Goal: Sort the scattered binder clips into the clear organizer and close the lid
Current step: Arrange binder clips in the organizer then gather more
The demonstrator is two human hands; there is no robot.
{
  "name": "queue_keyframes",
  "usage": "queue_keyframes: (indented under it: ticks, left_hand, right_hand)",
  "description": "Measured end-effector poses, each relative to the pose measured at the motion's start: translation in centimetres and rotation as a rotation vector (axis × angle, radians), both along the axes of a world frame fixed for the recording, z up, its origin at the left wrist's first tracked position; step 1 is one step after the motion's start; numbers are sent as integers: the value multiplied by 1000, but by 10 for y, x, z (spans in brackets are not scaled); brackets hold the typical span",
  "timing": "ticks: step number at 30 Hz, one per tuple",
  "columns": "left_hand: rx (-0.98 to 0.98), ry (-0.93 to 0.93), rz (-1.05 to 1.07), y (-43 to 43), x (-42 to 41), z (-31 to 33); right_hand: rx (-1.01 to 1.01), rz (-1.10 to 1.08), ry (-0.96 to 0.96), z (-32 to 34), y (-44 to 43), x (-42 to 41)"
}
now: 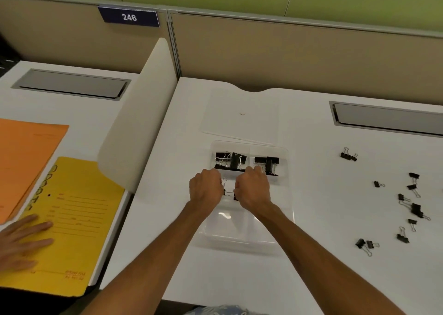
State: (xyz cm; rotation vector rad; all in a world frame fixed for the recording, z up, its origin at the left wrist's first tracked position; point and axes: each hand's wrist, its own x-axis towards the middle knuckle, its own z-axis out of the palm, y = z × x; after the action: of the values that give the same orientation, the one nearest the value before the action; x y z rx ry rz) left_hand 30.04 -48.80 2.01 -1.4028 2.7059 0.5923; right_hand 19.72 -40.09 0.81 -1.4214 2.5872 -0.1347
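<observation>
— White desk (167, 219), frame centre: where are the hands?
— Left hand (206, 187) and right hand (253, 187) hover over the middle row of the clear plastic organizer (239, 233), fingers curled; whether they grip anything, I cannot tell.
— And the black binder clips (236, 161)?
— Some fill the far compartments; loose clips (416, 209) lie scattered at right. Clear flat lid (239, 123) lies open behind.

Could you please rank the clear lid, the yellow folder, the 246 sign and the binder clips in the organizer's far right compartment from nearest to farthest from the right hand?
1. Binder clips: just beyond the right hand.
2. Clear lid: farther back, straight ahead.
3. Yellow folder: well off to the left.
4. 246 sign: far back left, up high.
</observation>
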Motion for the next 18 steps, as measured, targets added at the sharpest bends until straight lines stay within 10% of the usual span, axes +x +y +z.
queue_keyframes:
  ticks: [18]
  left_hand:
    - [28, 277, -92, 13, 3, 8]
  right_hand:
    - [-521, -167, -343, 2, 51, -30]
